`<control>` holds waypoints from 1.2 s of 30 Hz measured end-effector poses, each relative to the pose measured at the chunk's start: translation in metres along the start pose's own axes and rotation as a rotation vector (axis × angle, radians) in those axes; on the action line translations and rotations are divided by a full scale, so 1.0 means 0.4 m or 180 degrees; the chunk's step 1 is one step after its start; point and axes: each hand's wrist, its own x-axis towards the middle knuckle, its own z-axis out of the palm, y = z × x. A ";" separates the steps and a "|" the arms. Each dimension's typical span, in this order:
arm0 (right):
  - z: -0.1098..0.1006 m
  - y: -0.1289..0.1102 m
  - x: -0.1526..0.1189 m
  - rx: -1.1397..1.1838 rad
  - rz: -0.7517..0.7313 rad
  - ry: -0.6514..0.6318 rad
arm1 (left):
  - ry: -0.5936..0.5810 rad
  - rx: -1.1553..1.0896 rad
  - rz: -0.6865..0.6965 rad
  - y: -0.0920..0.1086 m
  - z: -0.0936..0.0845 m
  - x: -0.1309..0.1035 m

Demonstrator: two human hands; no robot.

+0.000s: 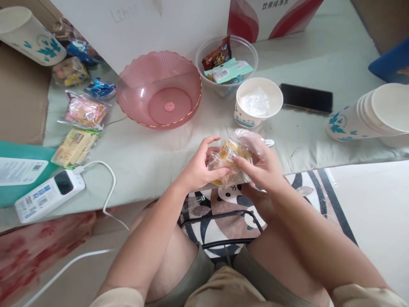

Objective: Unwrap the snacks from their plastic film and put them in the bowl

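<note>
A clear plastic bag with yellow contents (229,154), seemingly a wrapped snack, is between my two hands at the table's front edge. My left hand (198,169) grips its left side, thumb across the front. On the other side my right hand (262,163) pinches the crinkled plastic with its thumb; the fingers behind are partly hidden and a bit blurred. Just beyond the hands stands a paper cup (252,118) with crumpled clear plastic in it. A pink scalloped bowl (134,85) sits farther left, and a clear plastic bowl (254,55) with several snack packets stands behind the cup.
A black phone (306,98) lies right of the cup, near stacked paper cups (343,123). Several wrapped snacks (84,111) lie on the left. A white power bank (49,196) with a cable rests at the front left. White and red boxes (275,19) stand behind.
</note>
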 end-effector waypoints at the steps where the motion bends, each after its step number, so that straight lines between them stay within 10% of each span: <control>1: 0.011 0.004 0.002 -0.0085 -0.0181 0.0074 | 0.0008 0.0032 -0.0005 -0.008 -0.003 0.001; 11: 0.079 0.038 -0.015 -0.0956 -0.1523 0.0073 | -0.0214 0.1230 0.1272 -0.052 -0.038 0.020; 19: -0.005 0.048 0.004 -0.1646 -0.0785 0.1102 | 0.0406 0.0048 0.0938 -0.057 -0.063 0.038; 26: -0.046 0.106 0.021 -0.2565 -0.0126 0.0589 | 0.1048 0.0391 0.1328 -0.057 -0.106 0.048; 36: -0.007 -0.012 -0.022 -0.0067 0.0997 -0.0057 | 0.1062 0.1653 0.1918 -0.066 -0.084 0.040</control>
